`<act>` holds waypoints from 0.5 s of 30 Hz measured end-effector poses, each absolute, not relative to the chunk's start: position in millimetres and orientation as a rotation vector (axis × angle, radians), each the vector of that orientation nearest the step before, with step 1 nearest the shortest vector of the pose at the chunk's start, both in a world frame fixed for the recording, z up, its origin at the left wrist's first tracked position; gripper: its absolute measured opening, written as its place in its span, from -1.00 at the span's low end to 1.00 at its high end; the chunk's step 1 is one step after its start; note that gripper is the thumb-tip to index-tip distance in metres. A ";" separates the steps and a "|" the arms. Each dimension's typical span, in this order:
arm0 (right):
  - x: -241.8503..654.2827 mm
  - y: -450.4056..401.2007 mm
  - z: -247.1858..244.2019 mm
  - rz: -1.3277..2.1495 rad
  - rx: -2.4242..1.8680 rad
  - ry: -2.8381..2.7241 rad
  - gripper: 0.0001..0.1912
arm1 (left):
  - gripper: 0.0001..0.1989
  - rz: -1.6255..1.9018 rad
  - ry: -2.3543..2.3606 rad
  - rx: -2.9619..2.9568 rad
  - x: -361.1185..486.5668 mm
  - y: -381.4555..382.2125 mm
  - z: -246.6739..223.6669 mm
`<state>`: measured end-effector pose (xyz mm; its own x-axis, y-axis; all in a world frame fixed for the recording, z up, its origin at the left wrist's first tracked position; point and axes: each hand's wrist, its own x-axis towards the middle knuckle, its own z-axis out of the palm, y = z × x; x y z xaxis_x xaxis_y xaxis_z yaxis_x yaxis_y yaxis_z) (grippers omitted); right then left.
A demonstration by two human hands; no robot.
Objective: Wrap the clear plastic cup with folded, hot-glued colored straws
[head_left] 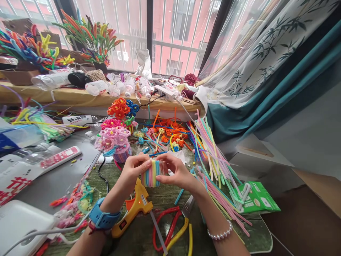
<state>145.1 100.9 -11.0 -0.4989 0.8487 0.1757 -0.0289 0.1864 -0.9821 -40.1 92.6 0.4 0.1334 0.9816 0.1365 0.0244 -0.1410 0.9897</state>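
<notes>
Between both hands is a small round pot wrapped in pastel pipe cleaners (pixel 151 175), striped yellow, pink and blue. My left hand (pixel 136 168) grips its left side, thumb on top. On the right, my right hand (pixel 176 171) pinches its edge with thumb and curled fingers; what looks like clear plastic shows at that end. A yellow hot glue gun (pixel 135 209) lies just below my left hand, its small light glowing. Scissors (pixel 188 207) with red and yellow handles rest below my right hand. Beyond my left wrist stands a pot of pink pipe-cleaner flowers (pixel 110 138).
Loose pastel pipe cleaners (pixel 213 153) spread along the right, beside a green packet (pixel 257 197). Orange pipe-cleaner pieces (pixel 173 133) lie behind my hands. Plastic bottles (pixel 97 87) and a power strip (pixel 164 92) line the sill. A white device (pixel 23 224) with cables sits at lower left.
</notes>
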 end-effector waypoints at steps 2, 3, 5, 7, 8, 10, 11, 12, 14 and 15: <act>145.9 100.7 -10.8 1.435 -0.748 -1.682 -0.48 | -0.64 1.197 1.070 1.400 -40.6 92.6 0.3; 146.2 100.6 -10.5 1.440 -0.733 -1.685 -0.47 | -0.63 1.197 1.069 1.400 -40.9 92.7 0.1; 146.2 100.2 -9.4 1.446 -0.721 -1.693 -0.43 | -0.63 1.194 1.067 1.397 -41.5 93.0 -0.7; 145.6 100.1 -8.4 1.449 -0.734 -1.695 -0.45 | -0.62 1.194 1.073 1.399 -41.8 93.3 -1.3; 145.1 100.1 -8.2 1.450 -0.747 -1.691 -0.49 | -0.63 1.194 1.078 1.407 -41.8 93.4 -1.4; 143.8 100.4 -9.1 1.446 -0.776 -1.686 -0.56 | -0.63 1.193 1.085 1.425 -41.6 93.4 -1.0; 143.1 100.5 -10.1 1.439 -0.789 -1.686 -0.59 | -0.63 1.191 1.086 1.432 -41.3 93.2 -0.5; 142.5 100.7 -11.4 1.428 -0.800 -1.688 -0.60 | -0.63 1.189 1.086 1.435 -41.0 92.9 0.1; 141.8 100.7 -14.0 1.400 -0.815 -1.699 -0.58 | -0.63 1.189 1.085 1.436 -40.5 92.2 1.3; 141.6 100.4 -15.0 1.384 -0.816 -1.705 -0.56 | -0.63 1.193 1.086 1.435 -40.3 92.0 1.7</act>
